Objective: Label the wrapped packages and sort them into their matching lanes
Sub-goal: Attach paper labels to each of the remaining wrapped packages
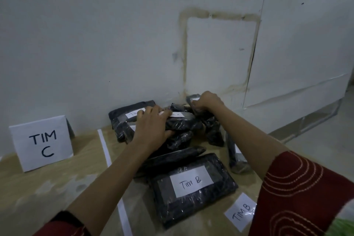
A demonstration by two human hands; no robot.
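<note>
Sorting is under way. The left hand curls over a long black film-wrapped package on top of the pile by the far wall. The right hand clenches a smaller black wrapped parcel just to its right. A white "TIM C" card stands left, past the white tape strip. Next, I'd judge: read each label, lift clear, carry to its lane.

Two forearms, bare, both stretched forward and converging. One left hand, palm down, fingers spread atop a wrapped package, thumb hooked round its near side. One right hand, farther forward and just right of the left, knuckles up, fingers curled, gripping the upper end of a second package. Wrists straight.
</note>
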